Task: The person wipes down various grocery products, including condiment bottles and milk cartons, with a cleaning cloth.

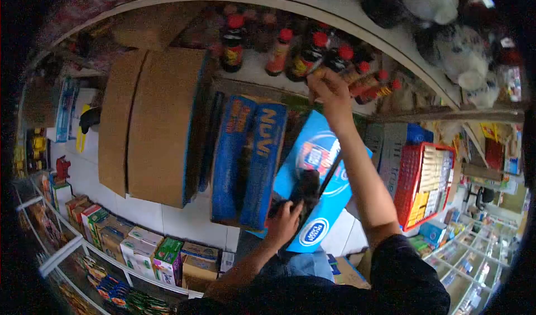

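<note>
My right hand (333, 91) reaches up to a shelf row of dark sauce bottles with red caps. Its fingers are curled in front of a bottle (308, 59) with a yellow-and-red label; whether they grip anything is hidden. Lower down, my left hand (285, 224) has its fingers closed on a dark, soft-looking thing (308, 185), blurred and hard to name. That dark thing lies against an opened blue Dutch Lady carton (319, 225), which stands tilted in front of my body. My right forearm crosses over the carton's right side.
Left of the carton stands a blue NUVI box (262, 164), then a large brown cardboard box (162, 125). A red basket (403, 184) with small packs is at the right. Glass display cases (106, 259) run along the lower left. White bottles (460, 52) stand upper right.
</note>
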Available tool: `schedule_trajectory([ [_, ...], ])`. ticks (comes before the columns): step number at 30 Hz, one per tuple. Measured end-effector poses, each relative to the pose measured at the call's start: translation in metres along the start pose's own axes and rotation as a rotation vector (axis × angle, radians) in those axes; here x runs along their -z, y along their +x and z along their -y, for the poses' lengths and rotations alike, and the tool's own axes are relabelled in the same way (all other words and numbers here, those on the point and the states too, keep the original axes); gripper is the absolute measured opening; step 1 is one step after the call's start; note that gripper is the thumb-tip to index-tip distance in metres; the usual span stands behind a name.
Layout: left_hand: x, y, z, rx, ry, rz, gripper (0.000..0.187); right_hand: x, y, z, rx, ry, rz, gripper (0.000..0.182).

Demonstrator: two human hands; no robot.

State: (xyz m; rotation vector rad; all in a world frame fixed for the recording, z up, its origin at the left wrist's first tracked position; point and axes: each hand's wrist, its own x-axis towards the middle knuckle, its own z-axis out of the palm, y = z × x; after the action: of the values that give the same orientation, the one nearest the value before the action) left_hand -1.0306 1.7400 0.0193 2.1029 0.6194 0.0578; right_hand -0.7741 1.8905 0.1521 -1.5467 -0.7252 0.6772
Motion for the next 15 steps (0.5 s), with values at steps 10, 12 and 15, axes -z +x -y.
schedule_trajectory([
  [10, 0.028, -0.024, -0.004, 0.044, -0.100, 0.037, 0.076, -0.042, 0.158, -0.123, 0.630, -1.118, -0.201, 0.054],
  [12, 0.035, -0.030, -0.004, 0.036, -0.173, -0.023, 0.083, -0.049, 0.152, -0.125, 0.531, -1.090, -0.209, 0.054],
  [15, 0.010, -0.045, 0.018, 0.027, -0.152, 0.021, 0.080, -0.042, 0.140, -0.120, 0.273, -0.745, -0.249, 0.049],
])
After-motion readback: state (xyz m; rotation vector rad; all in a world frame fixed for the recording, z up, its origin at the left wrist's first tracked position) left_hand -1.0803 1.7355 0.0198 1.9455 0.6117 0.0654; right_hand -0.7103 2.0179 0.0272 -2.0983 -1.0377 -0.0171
